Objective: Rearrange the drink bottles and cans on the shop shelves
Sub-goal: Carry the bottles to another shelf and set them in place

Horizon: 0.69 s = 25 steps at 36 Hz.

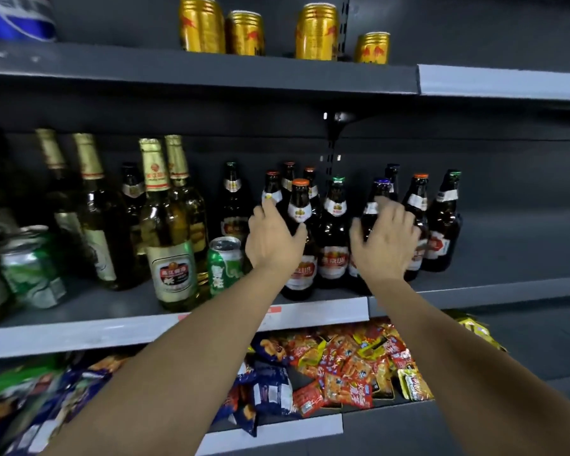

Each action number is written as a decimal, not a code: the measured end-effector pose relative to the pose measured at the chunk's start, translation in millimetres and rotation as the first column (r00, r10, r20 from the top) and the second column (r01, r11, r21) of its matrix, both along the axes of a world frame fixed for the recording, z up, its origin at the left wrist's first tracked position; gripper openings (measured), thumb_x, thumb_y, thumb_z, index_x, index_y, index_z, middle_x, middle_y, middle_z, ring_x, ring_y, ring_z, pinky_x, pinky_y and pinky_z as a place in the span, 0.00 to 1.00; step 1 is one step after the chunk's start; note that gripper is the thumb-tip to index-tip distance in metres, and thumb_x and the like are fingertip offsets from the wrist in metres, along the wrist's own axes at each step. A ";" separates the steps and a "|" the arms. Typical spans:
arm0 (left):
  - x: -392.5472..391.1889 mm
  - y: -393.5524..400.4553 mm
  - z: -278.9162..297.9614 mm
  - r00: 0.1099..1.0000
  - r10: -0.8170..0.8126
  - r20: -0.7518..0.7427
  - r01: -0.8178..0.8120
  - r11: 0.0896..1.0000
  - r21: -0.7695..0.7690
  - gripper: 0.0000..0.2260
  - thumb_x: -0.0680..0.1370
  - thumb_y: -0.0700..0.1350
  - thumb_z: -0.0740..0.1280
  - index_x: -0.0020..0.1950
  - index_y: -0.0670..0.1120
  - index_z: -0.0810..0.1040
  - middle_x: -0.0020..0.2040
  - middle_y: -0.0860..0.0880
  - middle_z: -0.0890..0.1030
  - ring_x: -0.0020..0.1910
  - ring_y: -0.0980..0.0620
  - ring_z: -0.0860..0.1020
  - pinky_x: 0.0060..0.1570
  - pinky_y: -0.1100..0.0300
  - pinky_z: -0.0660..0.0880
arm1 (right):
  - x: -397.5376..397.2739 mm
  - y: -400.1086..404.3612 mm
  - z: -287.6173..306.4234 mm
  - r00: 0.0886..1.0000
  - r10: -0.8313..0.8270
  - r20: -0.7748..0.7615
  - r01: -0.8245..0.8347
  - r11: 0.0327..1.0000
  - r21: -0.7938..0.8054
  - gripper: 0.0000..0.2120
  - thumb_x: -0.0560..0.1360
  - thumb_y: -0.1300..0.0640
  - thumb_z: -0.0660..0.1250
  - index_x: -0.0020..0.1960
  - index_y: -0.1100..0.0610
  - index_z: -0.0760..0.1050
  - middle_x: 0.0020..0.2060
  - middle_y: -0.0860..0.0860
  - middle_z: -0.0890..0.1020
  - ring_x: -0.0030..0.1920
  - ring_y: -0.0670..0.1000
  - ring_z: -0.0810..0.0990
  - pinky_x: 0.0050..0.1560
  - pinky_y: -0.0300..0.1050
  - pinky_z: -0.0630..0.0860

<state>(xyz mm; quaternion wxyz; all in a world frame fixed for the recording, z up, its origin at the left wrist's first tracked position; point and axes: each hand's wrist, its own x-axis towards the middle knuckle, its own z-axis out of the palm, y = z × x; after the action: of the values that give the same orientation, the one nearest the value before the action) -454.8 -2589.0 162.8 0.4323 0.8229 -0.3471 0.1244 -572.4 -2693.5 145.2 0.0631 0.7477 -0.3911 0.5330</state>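
Reach: as both hands go to the middle shelf (310, 312), upright brown bottles stand just beyond.
Left hand (272, 236): gripping the orange-capped bottle (299, 205).
Right hand (384, 240): curled round the blue-capped bottle (375, 199).

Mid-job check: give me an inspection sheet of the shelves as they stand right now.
Surface: grey middle shelf, white price strip along its front edge.
Job's things: brown bottles clustered upright; green-glass bottles at left; green can upright; gold cans on the top shelf.
Clutter: snack packets heaped on the lower shelf.
Grippers: left hand grips an orange-capped bottle; right hand grips a blue-capped bottle.
Cables: nothing seen.
Surroundings: dark back panel, slotted upright.
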 end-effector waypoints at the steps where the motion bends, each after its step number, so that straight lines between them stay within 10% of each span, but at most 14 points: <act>1: 2.4 8.2 -1.0 0.998 0.020 0.063 -0.014 0.996 -0.091 0.21 0.75 0.49 0.67 0.65 0.45 0.66 0.59 0.46 0.73 0.60 0.46 0.71 0.45 0.52 0.72 | 8.5 9.8 3.0 0.997 0.081 -0.018 -0.083 0.993 -0.085 0.19 0.74 0.48 0.58 0.58 0.59 0.73 0.49 0.56 0.78 0.49 0.58 0.75 0.46 0.51 0.67; 5: 22.9 46.1 -3.3 0.962 0.144 0.233 -0.074 0.955 -0.287 0.14 0.72 0.41 0.66 0.56 0.44 0.71 0.50 0.45 0.75 0.52 0.44 0.74 0.47 0.49 0.72 | 53.3 59.0 16.5 0.902 0.355 -0.245 -0.402 0.897 -0.184 0.14 0.72 0.54 0.57 0.53 0.57 0.75 0.46 0.54 0.78 0.47 0.57 0.76 0.45 0.50 0.69; 10: 60.0 92.2 -2.2 0.909 0.290 0.299 -0.164 0.909 -0.382 0.13 0.71 0.39 0.65 0.55 0.42 0.72 0.48 0.44 0.75 0.48 0.44 0.73 0.45 0.52 0.68 | 106.3 100.4 8.2 0.666 0.465 -0.583 -0.467 0.870 0.161 0.26 0.74 0.50 0.64 0.70 0.55 0.64 0.62 0.54 0.72 0.63 0.56 0.70 0.57 0.51 0.69; 17: 111.4 144.0 -16.7 0.911 0.377 0.168 -0.285 0.869 -0.403 0.10 0.77 0.44 0.63 0.57 0.42 0.71 0.48 0.46 0.74 0.49 0.45 0.73 0.44 0.49 0.70 | 150.4 115.5 -1.7 0.691 0.504 -0.518 -0.232 0.833 0.502 0.46 0.71 0.32 0.65 0.78 0.51 0.47 0.75 0.53 0.58 0.72 0.60 0.61 0.65 0.55 0.68; 25: 154.5 185.9 -45.5 0.909 0.411 0.061 -0.408 0.911 -0.060 0.12 0.78 0.47 0.62 0.59 0.42 0.70 0.55 0.42 0.74 0.56 0.41 0.72 0.49 0.47 0.69 | 158.0 122.4 -21.3 0.784 0.392 -0.481 -0.142 0.868 0.476 0.32 0.73 0.38 0.66 0.70 0.51 0.62 0.64 0.54 0.68 0.55 0.58 0.78 0.44 0.48 0.76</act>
<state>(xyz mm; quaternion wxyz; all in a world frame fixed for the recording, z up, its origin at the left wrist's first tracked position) -300.4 -2403.0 117.3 0.4025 0.8622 -0.1795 0.2500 -414.4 -2571.1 123.9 -0.0624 0.9153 -0.3460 0.1964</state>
